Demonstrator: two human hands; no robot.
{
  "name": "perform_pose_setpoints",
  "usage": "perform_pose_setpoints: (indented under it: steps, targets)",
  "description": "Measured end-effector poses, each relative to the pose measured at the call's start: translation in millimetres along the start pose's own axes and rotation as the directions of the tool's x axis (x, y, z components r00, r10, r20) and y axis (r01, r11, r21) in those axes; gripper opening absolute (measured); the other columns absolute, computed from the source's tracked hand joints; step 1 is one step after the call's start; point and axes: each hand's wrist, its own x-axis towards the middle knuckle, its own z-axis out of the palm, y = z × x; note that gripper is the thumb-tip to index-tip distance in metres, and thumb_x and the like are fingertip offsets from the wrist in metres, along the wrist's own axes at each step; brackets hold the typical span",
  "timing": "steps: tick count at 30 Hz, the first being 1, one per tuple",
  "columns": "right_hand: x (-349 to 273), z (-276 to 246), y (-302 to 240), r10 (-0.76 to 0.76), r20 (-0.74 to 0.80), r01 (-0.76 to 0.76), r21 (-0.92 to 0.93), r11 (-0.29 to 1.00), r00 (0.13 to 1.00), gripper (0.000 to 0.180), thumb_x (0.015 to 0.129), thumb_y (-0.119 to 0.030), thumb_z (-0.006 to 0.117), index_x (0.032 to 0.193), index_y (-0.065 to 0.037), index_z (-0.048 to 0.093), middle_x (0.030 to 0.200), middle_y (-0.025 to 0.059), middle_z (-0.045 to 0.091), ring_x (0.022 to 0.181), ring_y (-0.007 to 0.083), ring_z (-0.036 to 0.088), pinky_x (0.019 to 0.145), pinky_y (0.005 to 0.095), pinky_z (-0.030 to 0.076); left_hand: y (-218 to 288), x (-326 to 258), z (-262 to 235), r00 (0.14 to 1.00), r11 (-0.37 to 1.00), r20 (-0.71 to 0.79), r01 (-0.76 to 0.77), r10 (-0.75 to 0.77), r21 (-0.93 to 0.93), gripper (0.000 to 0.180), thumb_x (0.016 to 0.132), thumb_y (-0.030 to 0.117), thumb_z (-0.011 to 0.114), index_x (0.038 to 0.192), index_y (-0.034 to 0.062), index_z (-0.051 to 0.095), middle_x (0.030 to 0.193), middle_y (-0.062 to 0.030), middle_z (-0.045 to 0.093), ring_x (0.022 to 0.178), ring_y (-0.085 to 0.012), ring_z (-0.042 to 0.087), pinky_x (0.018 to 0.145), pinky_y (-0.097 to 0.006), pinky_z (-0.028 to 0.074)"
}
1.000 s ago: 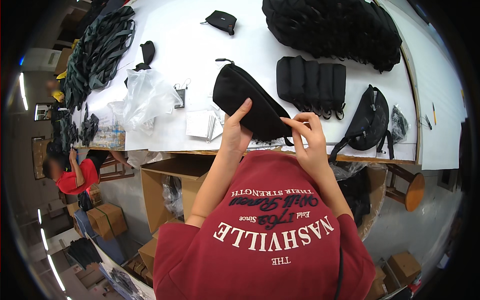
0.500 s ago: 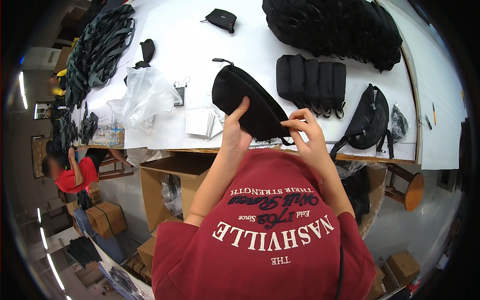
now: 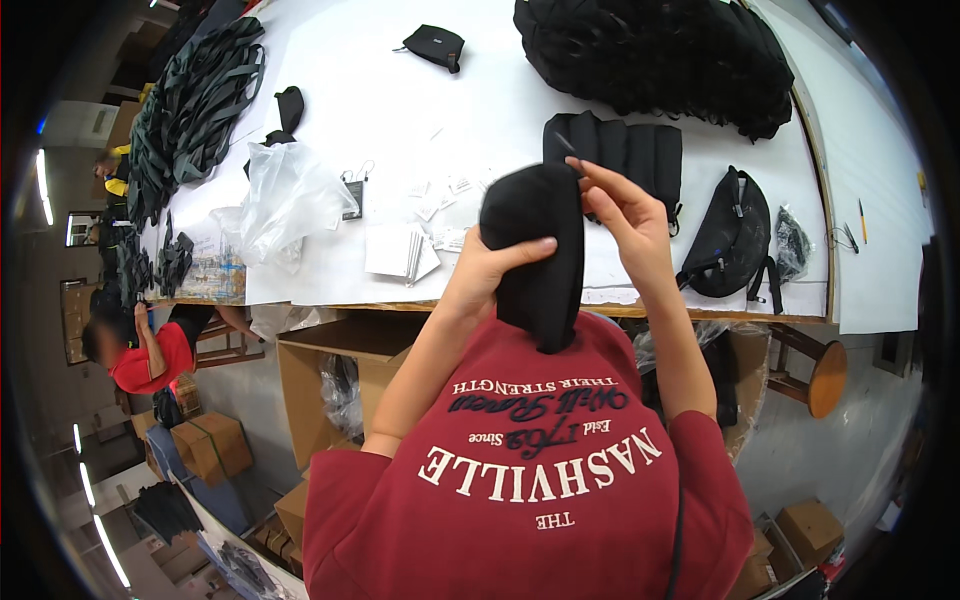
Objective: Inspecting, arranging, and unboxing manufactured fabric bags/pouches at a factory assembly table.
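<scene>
A black fabric pouch [image 3: 540, 250] hangs upright in front of my chest, above the table's near edge. My left hand [image 3: 495, 265] grips its left side, thumb across the front. My right hand [image 3: 620, 210] pinches the pouch's upper right corner with its fingertips, where a thin black tip sticks up. Behind the pouch on the white table [image 3: 400, 120] stands a row of black pouches [image 3: 625, 155]. A black waist bag [image 3: 735, 235] lies to the right of my right hand.
White paper tags [image 3: 405, 250] and a clear plastic bag [image 3: 285, 200] lie left of my hands. A heap of black bags [image 3: 650, 50] fills the far table, black straps [image 3: 190, 110] the far left. Cardboard boxes [image 3: 330, 370] sit under the table. Another person [image 3: 140, 345] sits at left.
The pouch has turned from lying slanted over the table edge to hanging upright, lifted closer to me. My right hand rose to its top corner.
</scene>
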Motion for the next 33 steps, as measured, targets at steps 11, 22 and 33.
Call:
perform_pose_setpoints:
  steps: [11,22,33]
  targets:
    - [1.5,11.9,4.1,-0.447,-0.109,0.335,-0.513,0.791,0.888,0.010,0.077,-0.001,0.070,0.084,-0.004,0.064,0.081,0.0027,0.063,0.067,0.0094,0.057,0.054,0.0204,0.041,-4.5,4.9,-0.4,0.991,0.968,0.006,0.131,-0.133,-0.216,0.036,0.079,0.015,0.069,0.110,-0.0001,0.057,0.095,-0.0087,0.064,0.081,-0.0159,0.064,0.073,-0.028,0.053]
    - [0.0,10.6,1.9,-0.285,-0.059,0.197,-0.587,0.785,0.957,0.005,0.082,-0.009,0.065,0.083,-0.004,0.063,0.077,0.0027,0.062,0.065,0.0097,0.057,0.052,0.0214,0.039,-5.7,9.4,-9.8,0.984,0.965,0.007,0.174,-0.176,-0.198,0.032,0.081,0.014,0.065,0.108,-0.0015,0.058,0.091,-0.0118,0.067,0.076,-0.0188,0.067,0.067,-0.028,0.056]
    - [0.5,5.0,-1.9,-0.286,0.204,0.345,-0.683,0.644,0.936,0.005,0.080,0.001,0.063,0.083,0.001,0.060,0.072,0.0064,0.057,0.060,0.0122,0.051,0.054,0.0231,0.040,-11.2,19.5,-16.0,0.967,0.901,-0.013,0.231,-0.253,-0.368,0.025,0.081,0.018,0.065,0.095,-0.0027,0.063,0.081,-0.0106,0.066,0.065,-0.0171,0.064,0.060,-0.028,0.055]
